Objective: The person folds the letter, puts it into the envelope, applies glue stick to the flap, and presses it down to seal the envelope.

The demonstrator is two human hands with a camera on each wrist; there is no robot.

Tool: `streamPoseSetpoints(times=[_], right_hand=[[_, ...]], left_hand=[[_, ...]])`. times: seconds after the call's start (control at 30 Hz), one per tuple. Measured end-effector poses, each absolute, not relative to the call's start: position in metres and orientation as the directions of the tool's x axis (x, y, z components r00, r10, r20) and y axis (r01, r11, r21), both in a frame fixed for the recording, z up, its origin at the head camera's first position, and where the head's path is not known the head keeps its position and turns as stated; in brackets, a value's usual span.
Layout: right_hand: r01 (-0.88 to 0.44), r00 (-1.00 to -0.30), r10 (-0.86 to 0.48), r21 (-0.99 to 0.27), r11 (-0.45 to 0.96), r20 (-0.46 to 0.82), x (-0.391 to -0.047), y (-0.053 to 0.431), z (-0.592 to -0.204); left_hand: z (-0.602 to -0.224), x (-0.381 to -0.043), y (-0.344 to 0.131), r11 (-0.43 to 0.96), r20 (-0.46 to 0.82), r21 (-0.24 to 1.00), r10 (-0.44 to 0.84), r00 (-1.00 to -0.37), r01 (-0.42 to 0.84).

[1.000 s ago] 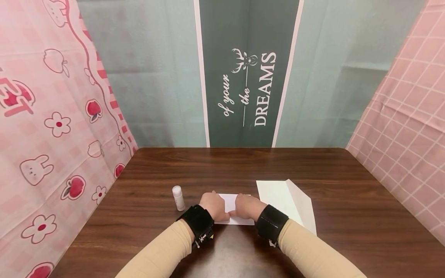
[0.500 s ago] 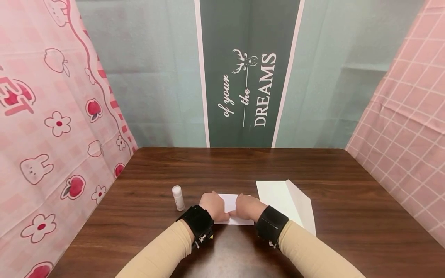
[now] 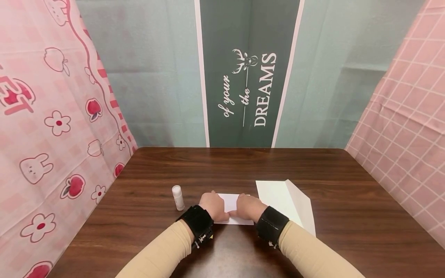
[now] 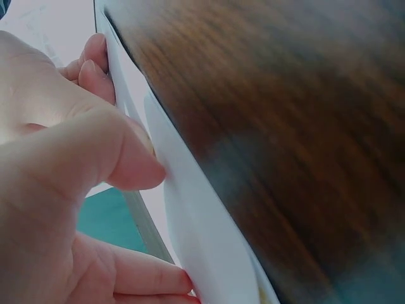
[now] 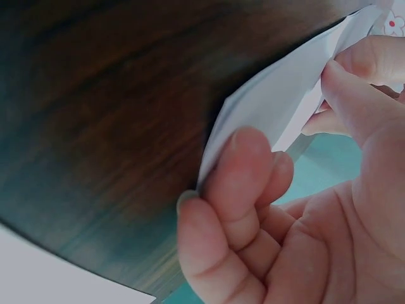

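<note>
Between both hands lies a folded piece of white paper [image 3: 230, 200] on the table. My left hand [image 3: 213, 206] holds its left part, its thumb [image 4: 136, 161] on the paper near the edge and the fingers at the far side. My right hand [image 3: 247, 207] holds the right part; in the right wrist view its curled fingers [image 5: 240, 164] are at the end of the layered paper [image 5: 269, 104] and its thumb [image 5: 345, 88] is on the fold. The two thumb tips meet near the paper's middle.
A white capped tube like a glue stick [image 3: 178, 197] stands left of the left hand. Right of the right hand is a larger white sheet [image 3: 276, 195] with a folded side, partly under the right forearm. All rest on a dark wooden table [image 3: 240, 166] before a green curtain.
</note>
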State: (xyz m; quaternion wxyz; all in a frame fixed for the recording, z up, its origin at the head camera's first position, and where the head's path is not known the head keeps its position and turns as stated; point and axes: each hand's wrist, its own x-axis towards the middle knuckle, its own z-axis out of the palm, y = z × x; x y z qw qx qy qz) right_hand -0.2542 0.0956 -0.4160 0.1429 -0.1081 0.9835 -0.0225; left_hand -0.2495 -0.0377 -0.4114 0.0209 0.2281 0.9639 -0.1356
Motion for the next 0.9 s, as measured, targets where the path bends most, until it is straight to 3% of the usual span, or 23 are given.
streamPoseSetpoints(times=[0.9], right_hand=[[-0.188,-0.948,-0.167,0.054,0.981,-0.271,-0.2547,0.0921,-0.4158]], left_hand=[[-0.4103,-0.2495,-0.0369,0.866,-0.105,-0.246,0.422,-0.901,0.434]])
